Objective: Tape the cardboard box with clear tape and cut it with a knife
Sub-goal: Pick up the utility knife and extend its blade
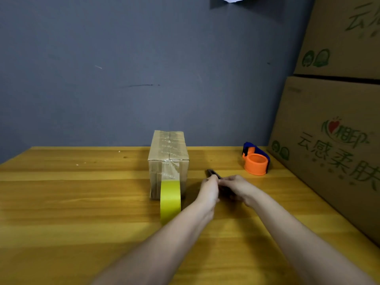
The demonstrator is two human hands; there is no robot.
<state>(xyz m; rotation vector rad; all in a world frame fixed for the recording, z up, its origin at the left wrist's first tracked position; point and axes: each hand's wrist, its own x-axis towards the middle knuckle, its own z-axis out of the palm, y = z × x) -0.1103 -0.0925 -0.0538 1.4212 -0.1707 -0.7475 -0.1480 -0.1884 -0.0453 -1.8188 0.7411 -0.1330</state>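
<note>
A small cardboard box (pixel 168 153) stands on the wooden table (pixel 82 202), with clear tape running along its top seam and down its near face. That strip of tape leads to a yellow-looking tape roll (pixel 170 200) standing on edge against the box's front. Just right of the box, both my hands meet around a dark knife (pixel 212 173). My left hand (pixel 209 190) grips its fore part, and my right hand (pixel 236 188) holds the handle end. The knife's tip points away from me; its blade is too dark to make out.
An orange and blue tape dispenser (pixel 256 160) sits at the back right of the table. Large printed cardboard cartons (pixel 333 140) are stacked along the right edge. A grey wall (pixel 123 68) rises behind the table.
</note>
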